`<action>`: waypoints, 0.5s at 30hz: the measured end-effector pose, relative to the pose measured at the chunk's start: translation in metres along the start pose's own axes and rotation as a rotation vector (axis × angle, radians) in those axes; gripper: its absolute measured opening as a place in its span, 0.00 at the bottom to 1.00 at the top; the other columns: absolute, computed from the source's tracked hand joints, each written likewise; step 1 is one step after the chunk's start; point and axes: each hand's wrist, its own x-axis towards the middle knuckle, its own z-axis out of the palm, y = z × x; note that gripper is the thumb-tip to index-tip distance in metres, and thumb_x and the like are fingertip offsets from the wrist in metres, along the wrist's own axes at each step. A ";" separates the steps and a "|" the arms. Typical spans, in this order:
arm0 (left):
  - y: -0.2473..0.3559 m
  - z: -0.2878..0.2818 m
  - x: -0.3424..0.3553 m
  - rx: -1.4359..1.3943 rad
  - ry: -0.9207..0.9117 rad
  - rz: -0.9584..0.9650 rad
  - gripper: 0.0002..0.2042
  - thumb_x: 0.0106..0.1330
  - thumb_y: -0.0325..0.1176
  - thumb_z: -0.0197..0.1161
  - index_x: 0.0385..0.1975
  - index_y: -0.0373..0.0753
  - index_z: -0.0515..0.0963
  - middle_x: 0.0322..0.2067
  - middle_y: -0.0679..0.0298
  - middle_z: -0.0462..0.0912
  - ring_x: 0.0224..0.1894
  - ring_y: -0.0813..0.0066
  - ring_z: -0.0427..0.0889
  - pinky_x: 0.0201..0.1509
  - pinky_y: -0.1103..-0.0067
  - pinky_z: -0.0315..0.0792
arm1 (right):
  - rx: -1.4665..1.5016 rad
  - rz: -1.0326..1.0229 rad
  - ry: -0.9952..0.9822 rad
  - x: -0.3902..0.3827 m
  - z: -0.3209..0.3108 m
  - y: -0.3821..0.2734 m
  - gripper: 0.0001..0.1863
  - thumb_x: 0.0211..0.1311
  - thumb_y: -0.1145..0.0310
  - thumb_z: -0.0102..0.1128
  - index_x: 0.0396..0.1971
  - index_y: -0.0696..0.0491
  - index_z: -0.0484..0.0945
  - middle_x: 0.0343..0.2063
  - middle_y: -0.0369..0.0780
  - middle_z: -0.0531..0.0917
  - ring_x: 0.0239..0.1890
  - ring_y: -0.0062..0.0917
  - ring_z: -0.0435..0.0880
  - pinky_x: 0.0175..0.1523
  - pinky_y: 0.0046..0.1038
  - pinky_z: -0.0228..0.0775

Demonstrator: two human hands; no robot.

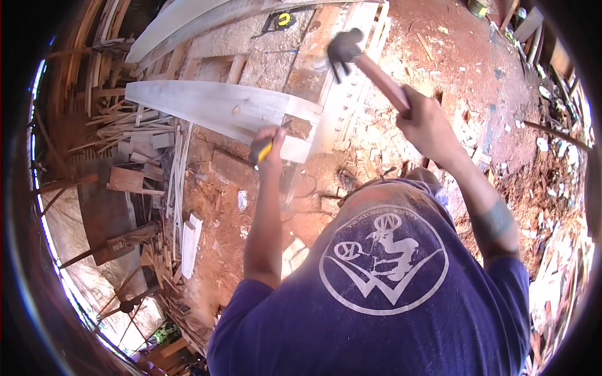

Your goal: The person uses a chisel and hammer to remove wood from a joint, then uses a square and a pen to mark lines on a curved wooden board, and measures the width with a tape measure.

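Bright daylight, hard shadows, glare at lower left; fisheye bends edges, dark rim, slight blur

Offcuts (135, 141) crowd plank (213, 106) left side; hammer (351, 53) overhead, air free

A red-brown dirt floor (476, 69), strewn with pale wood chips and offcuts, fills the scene in hard sunlight. Left of it, a heap of thin pale wooden slats (135, 135) lies tangled beside flat brown boards (125, 180). Beyond the slats, long pale curved planks (188, 25) lean across the top. A yellow and black tape measure (283, 19) rests on a worn grey board (276, 56) near those planks.
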 end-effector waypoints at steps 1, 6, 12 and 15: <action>-0.003 -0.004 -0.014 -0.099 0.054 0.065 0.08 0.63 0.24 0.69 0.30 0.38 0.74 0.31 0.68 0.79 0.34 0.80 0.75 0.38 0.80 0.71 | 0.044 0.088 0.037 -0.008 -0.003 0.007 0.12 0.58 0.73 0.59 0.40 0.62 0.74 0.25 0.54 0.81 0.31 0.48 0.84 0.39 0.44 0.72; 0.020 0.012 0.006 -0.154 0.152 -0.011 0.08 0.65 0.22 0.67 0.31 0.38 0.72 0.36 0.65 0.80 0.38 0.79 0.73 0.48 0.78 0.69 | 0.030 0.255 0.066 -0.012 -0.015 -0.002 0.12 0.57 0.74 0.58 0.40 0.63 0.76 0.26 0.57 0.82 0.35 0.50 0.85 0.43 0.45 0.73; 0.009 0.013 0.028 -0.171 0.073 0.044 0.09 0.64 0.22 0.67 0.29 0.38 0.71 0.31 0.68 0.76 0.34 0.81 0.72 0.39 0.78 0.70 | 0.074 0.069 0.064 0.002 -0.002 -0.019 0.11 0.57 0.74 0.58 0.39 0.63 0.75 0.24 0.57 0.82 0.29 0.50 0.85 0.38 0.45 0.74; 0.006 0.019 0.027 -0.193 0.043 0.080 0.09 0.64 0.21 0.67 0.29 0.38 0.71 0.32 0.67 0.76 0.34 0.81 0.72 0.39 0.78 0.70 | -0.011 -0.094 0.014 0.012 0.016 -0.016 0.10 0.60 0.74 0.59 0.40 0.62 0.76 0.21 0.52 0.82 0.22 0.40 0.84 0.33 0.41 0.73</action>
